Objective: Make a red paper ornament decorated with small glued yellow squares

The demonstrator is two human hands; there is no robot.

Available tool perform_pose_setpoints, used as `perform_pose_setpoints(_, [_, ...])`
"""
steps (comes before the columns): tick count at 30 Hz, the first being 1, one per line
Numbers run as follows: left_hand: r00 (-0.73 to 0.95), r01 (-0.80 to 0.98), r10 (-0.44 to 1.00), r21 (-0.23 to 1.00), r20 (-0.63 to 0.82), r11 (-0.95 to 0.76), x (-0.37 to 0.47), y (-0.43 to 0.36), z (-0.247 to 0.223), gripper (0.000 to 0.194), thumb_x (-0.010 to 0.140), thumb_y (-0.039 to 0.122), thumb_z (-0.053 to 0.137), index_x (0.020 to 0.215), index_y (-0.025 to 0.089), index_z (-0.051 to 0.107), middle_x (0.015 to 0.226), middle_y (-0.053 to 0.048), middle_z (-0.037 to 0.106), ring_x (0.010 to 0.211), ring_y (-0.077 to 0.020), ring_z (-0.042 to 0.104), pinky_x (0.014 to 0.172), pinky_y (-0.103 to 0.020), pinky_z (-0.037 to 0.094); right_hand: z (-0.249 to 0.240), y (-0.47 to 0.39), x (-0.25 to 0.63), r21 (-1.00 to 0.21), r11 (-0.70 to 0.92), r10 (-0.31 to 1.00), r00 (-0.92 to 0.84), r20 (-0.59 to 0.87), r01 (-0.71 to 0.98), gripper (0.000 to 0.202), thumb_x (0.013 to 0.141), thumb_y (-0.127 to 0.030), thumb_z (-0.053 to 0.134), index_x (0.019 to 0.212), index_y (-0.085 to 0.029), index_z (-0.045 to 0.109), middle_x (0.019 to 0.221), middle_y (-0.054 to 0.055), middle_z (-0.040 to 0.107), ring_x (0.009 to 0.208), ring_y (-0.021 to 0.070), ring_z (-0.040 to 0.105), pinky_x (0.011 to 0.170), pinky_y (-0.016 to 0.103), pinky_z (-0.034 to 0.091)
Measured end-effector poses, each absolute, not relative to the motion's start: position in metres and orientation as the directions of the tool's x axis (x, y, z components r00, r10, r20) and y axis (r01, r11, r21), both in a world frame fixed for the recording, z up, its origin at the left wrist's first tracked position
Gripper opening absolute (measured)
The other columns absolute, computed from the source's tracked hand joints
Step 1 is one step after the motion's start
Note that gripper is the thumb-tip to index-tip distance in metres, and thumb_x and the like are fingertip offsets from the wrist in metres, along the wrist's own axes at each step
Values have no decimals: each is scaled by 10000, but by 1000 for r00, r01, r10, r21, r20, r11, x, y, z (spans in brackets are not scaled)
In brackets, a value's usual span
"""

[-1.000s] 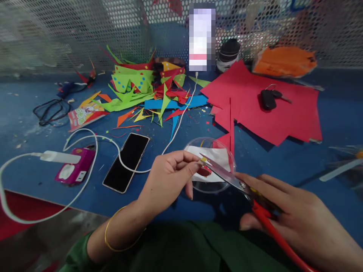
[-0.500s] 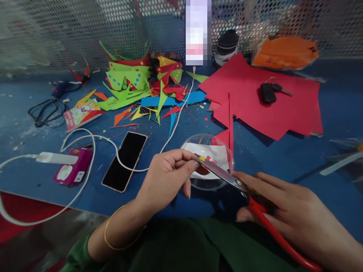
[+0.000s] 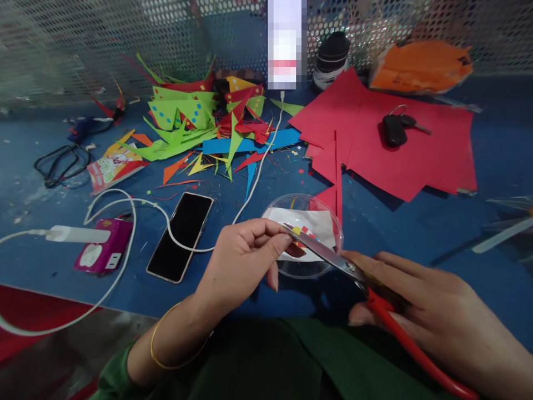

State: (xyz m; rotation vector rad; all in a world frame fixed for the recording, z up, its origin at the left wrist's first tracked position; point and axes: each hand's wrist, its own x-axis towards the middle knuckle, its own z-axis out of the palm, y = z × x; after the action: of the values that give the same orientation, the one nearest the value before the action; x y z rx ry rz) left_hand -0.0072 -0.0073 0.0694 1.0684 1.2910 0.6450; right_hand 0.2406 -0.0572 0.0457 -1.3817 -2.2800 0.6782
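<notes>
My right hand [image 3: 437, 311] grips a pair of scissors [image 3: 328, 255] with red handles, the blades pointing left over a clear round plastic dish [image 3: 339, 244]. At the blade tips, my left hand [image 3: 245, 261] pinches with thumb and forefinger. What lies between those fingertips is too small and covered to make out. In the dish rests a white paper [image 3: 325, 222] with small yellow, red and blue paper squares [image 3: 306, 232] on it. A dark reddish-brown patch [image 3: 296, 250] shows below the blades. Red paper strips [image 3: 338, 178] lie behind the dish.
Left of my hands are a black phone [image 3: 181, 236], a purple power adapter [image 3: 104, 244] and a white cable [image 3: 166, 216]. Coloured paper scraps [image 3: 179, 139] and decorated paper pieces [image 3: 179, 111] lie behind. Red sheets [image 3: 387, 166] with keys [image 3: 395, 130] sit back right, near an orange packet [image 3: 420, 66].
The view has shifted slightly, so the things at the back appear a little higher. Both hands and the scissors keep almost the same position above the dish.
</notes>
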Motion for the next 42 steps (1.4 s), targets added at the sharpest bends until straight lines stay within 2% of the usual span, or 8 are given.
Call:
perform_pose_setpoints(9, [207,199,867,887,-453,416,-7,-6,68,157,930,219,606,847,151,721,812,-49,793,346,-25,539,356,-131,374,46,-56,240,-599,391,893,-446,62,699,572,931,-645,524,1238,-202,716,771,41,722,567,146,697,490,210,560])
perform_pose_setpoints(15, [207,203,867,886,-454,416,-7,-7,67,157,929,224,612,838,153,718,804,-51,793,344,-33,543,363,-138,392,45,-58,241,-609,393,891,-448,68,689,594,945,-645,491,1248,-186,715,798,64,738,587,157,708,506,226,583])
perform_pose_setpoints(22, [198,227,860,875,-471,427,-7,-6,68,158,920,230,616,822,155,716,781,-52,789,341,-38,538,360,-144,392,45,-59,243,-625,357,901,-434,32,694,583,927,-653,520,1275,-226,708,833,66,750,624,173,721,530,243,599])
perform_pose_setpoints(30, [200,231,864,879,-463,417,-7,-6,67,169,912,255,631,810,155,721,801,-58,787,351,-38,538,354,-145,368,44,-58,241,-629,363,901,-432,47,688,593,929,-654,515,1256,-199,708,793,52,730,595,153,703,519,214,579])
perform_pose_setpoints(35, [210,205,866,887,-453,414,-9,-6,68,163,914,278,637,847,157,724,804,-62,787,366,-42,539,352,-145,349,48,-56,241,-630,328,924,-377,60,704,585,866,-680,597,1224,-232,713,697,-2,676,546,137,658,482,202,540])
perform_pose_setpoints(42, [108,171,921,920,-374,353,-15,-5,69,119,904,277,661,968,176,664,902,-68,801,436,-82,603,387,-176,434,48,-55,242,-539,315,946,-302,114,781,819,729,-851,574,1220,-211,716,746,42,674,545,185,635,437,271,518])
